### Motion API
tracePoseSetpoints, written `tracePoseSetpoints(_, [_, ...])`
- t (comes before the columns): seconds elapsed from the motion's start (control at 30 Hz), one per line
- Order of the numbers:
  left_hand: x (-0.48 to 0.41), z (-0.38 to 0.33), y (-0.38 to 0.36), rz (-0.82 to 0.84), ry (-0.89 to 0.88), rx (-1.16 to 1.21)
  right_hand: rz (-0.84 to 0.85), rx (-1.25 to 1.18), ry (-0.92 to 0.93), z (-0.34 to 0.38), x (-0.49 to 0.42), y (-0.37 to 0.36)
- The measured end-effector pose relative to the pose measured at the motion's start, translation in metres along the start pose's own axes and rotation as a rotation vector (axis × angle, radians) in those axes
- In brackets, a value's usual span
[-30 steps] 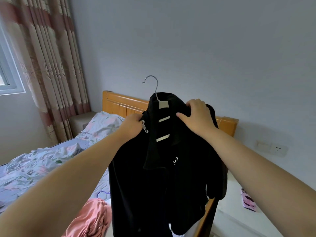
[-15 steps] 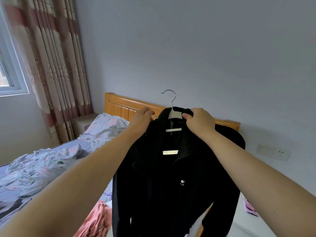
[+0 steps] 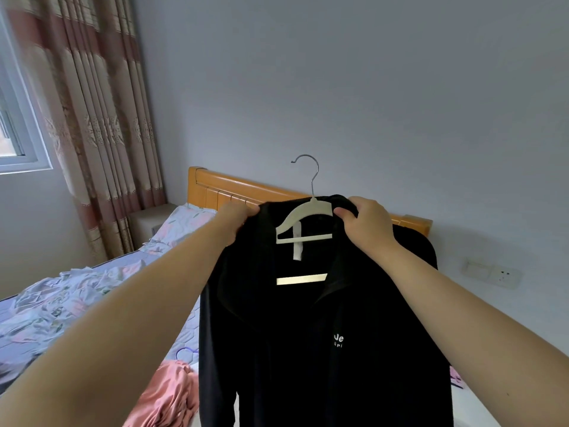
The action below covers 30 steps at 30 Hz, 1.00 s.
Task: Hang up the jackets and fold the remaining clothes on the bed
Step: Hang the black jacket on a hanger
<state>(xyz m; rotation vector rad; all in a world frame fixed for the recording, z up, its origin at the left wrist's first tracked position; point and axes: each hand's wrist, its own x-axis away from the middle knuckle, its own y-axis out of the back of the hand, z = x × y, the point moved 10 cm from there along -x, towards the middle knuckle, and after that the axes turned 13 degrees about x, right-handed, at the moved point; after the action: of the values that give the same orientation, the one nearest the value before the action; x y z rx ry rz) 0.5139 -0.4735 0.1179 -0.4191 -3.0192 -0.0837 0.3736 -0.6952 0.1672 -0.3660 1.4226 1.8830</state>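
Here: black jacket point(image 3: 308, 349), maybe fleece, on curved white hanger point(image 3: 311, 206).

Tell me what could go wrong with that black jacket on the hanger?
1. The left hand and right hand both pinch the black jacket at its collar, not the white hanger. The hanger might tip or slide out.
2. The jacket's front looks open at the neck, so a shoulder could slip off the hanger once the grip lets go.
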Motion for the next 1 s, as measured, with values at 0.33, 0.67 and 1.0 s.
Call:
tracePoseSetpoints(0.33, [0.030, 0.020, -0.058, 0.444, -0.360, -0.824, -0.058, 0.035, 0.001, -0.004, 0.006, 0.003])
tracePoseSetpoints(0.67, [0.024, -0.012, -0.028, 0.044, -0.559, -0.627, 0.093, -0.106, -0.203, -0.037, -0.002, 0.002])
tracePoseSetpoints(1.0, [0.027, -0.025, -0.008, -0.051, -0.619, -0.669, 0.346, -0.082, -0.543, -0.103, 0.014, -0.032])
